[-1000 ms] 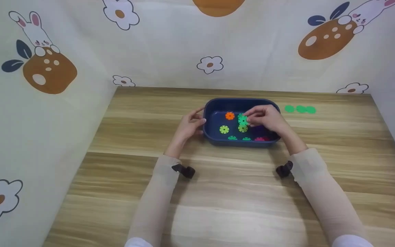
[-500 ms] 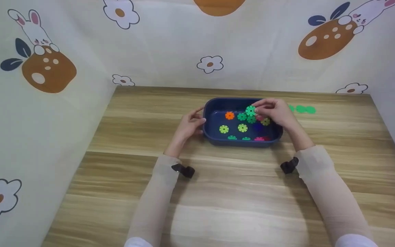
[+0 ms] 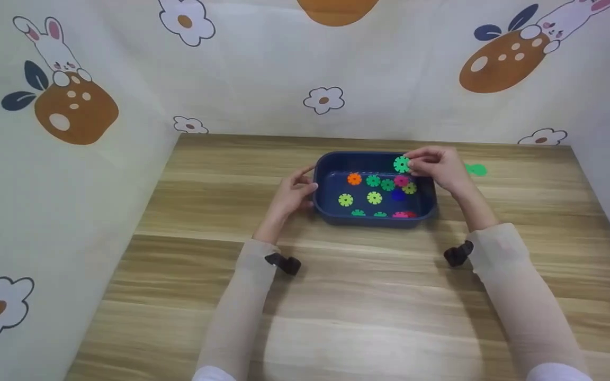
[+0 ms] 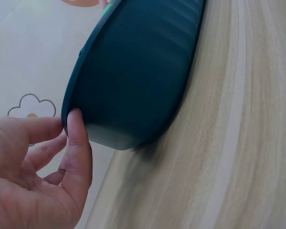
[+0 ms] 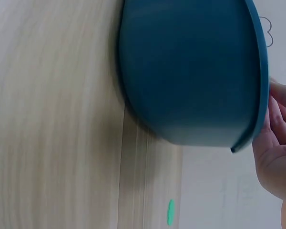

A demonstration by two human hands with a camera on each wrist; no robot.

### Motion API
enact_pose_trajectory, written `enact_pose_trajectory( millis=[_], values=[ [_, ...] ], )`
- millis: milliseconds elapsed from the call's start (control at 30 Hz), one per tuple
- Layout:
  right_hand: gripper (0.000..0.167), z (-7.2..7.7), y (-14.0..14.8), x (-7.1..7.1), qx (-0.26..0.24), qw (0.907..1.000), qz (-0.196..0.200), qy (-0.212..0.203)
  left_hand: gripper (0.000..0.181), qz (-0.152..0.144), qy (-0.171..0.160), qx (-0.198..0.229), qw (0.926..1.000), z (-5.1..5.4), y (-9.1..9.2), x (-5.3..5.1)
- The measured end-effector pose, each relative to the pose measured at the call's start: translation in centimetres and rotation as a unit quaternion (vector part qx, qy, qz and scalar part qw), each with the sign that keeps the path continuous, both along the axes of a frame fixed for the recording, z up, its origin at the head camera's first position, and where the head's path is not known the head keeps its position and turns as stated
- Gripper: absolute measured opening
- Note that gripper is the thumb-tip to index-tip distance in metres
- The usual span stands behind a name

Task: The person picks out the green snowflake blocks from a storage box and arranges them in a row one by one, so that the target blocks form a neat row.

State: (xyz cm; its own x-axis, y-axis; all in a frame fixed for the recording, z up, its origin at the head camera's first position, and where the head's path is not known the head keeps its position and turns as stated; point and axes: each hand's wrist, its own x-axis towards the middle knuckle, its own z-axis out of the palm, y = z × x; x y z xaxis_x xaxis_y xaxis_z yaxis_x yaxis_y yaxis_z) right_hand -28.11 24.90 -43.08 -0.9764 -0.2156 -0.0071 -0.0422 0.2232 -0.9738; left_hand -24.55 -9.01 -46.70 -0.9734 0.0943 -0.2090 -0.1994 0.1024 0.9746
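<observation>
A dark blue plastic basin [image 3: 368,223] stands on the table with several toothed plastic snowflake discs inside. My left hand [image 3: 290,196] holds its left end; in the left wrist view, thumb and fingers pinch the rim of the basin [image 4: 133,81]. Above the basin's back right corner, my right hand [image 3: 442,168] pinches a green snowflake disc [image 3: 401,164] between thumb and fingertips. In the right wrist view the basin wall hides that disc, and the hand [image 5: 279,148] shows just beyond the rim. An orange disc [image 3: 354,179], a yellow disc [image 3: 374,198] and a blue disc [image 3: 398,195] lie inside.
To the right of the basin, green discs [image 3: 477,170] lie on the wooden table [image 3: 368,296], partly hidden by my right hand. A patterned cloth [image 3: 252,74] hangs behind and along the sides. Small black cameras [image 3: 286,263] sit at both wrists.
My right hand has lifted a green disc and carried it right and back toward the basin's far right corner, uncovering discs beneath. The left hand has stayed on the basin's left end.
</observation>
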Motion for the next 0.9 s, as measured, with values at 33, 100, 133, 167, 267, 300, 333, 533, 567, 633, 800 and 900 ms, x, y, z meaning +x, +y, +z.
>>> enact_pose_trajectory(
  millis=[33, 100, 133, 167, 267, 300, 333, 533, 567, 633, 800, 900],
  values=[
    [0.033, 0.0, 0.2, 0.0, 0.000, 1.0000, -0.003, 0.006, 0.051, -0.001, -0.001, 0.000, 1.0000, 0.0, 0.0, 0.0],
    [0.030, 0.1, 0.6, 0.1, 0.006, 0.9998, -0.010, 0.016, 0.051, -0.002, -0.003, -0.001, 1.0000, 0.0, 0.0, 0.0],
    [0.029, 0.1, 0.8, 0.1, 0.007, 0.9997, -0.014, 0.019, 0.051, -0.002, -0.003, -0.002, 1.0000, 0.0, 0.0, -0.1],
    [0.029, 0.1, 1.0, 0.1, 0.008, 0.9996, -0.017, 0.021, 0.051, -0.001, -0.003, -0.003, 1.0000, 0.0, 0.0, -0.1],
    [0.030, 0.1, 1.6, 0.1, 0.014, 0.9993, -0.026, 0.023, 0.051, -0.001, -0.001, -0.007, 1.0000, 0.0, 0.0, -0.1],
    [0.031, 0.2, 1.8, 0.1, 0.013, 0.9993, -0.027, 0.024, 0.051, -0.001, 0.000, -0.008, 1.0000, -0.1, -0.1, -0.1],
    [0.032, 0.3, 2.0, 0.1, 0.012, 0.9992, -0.029, 0.024, 0.051, -0.001, 0.001, -0.009, 1.0000, -0.1, -0.1, -0.1],
    [0.032, 1.5, 2.8, 0.9, 0.018, 0.9988, -0.035, 0.029, 0.051, 0.000, 0.003, -0.007, 1.0000, -0.1, -0.1, -0.1],
    [0.032, 1.4, 3.1, 0.8, 0.014, 0.9988, -0.036, 0.030, 0.051, 0.000, 0.003, -0.007, 1.0000, -0.1, -0.1, -0.1],
    [0.029, 1.0, 3.7, 0.6, 0.009, 0.9985, -0.044, 0.033, 0.051, 0.001, 0.003, -0.007, 1.0000, -0.1, -0.1, 0.0],
    [0.020, 0.5, 5.3, 0.0, -0.029, 0.9968, -0.064, 0.039, 0.051, 0.001, 0.000, -0.007, 1.0000, -0.1, 0.0, 0.0],
    [0.018, 0.7, 6.0, 0.1, -0.060, 0.9948, -0.075, 0.035, 0.051, -0.001, 0.000, -0.004, 1.0000, 0.0, -0.1, 0.0]
  ],
)
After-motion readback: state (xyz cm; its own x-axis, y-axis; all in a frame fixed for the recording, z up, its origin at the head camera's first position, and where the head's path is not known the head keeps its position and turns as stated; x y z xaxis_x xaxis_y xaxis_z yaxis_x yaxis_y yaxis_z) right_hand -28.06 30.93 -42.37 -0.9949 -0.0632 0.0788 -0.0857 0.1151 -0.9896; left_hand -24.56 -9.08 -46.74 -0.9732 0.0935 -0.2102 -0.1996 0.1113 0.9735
